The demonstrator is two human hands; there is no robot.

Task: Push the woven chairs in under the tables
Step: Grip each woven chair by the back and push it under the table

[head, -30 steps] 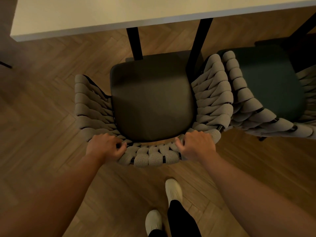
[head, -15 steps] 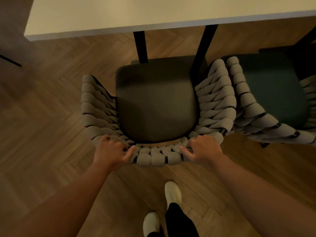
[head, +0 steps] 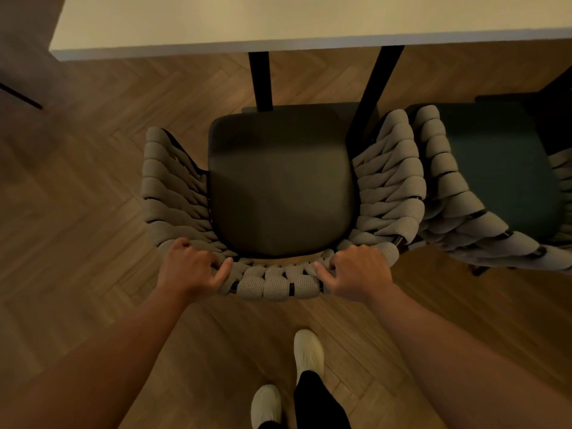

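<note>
Left hand [head: 188,269] and right hand [head: 356,272]: fingers curled over the back rim of woven chair [head: 278,187], whose seat is mostly outside the tabletop [head: 278,23]. Risk: the right armrest may snag the slanted table leg [head: 376,88] or drag the neighbour chair [head: 495,168] it touches.

We see the woven chair [head: 280,181] upright on the herringbone floor [head: 93,187], its dark seat cushion ringed by thick beige woven bands on a black frame. The seat's front reaches the two black legs [head: 260,78] of the pale-topped table [head: 278,23], and most of the seat lies out from the table's near edge. Our left hand [head: 188,267] and right hand [head: 356,270] grip its back. The second woven chair [head: 495,168], green-cushioned, stands against its right arm.
</note>
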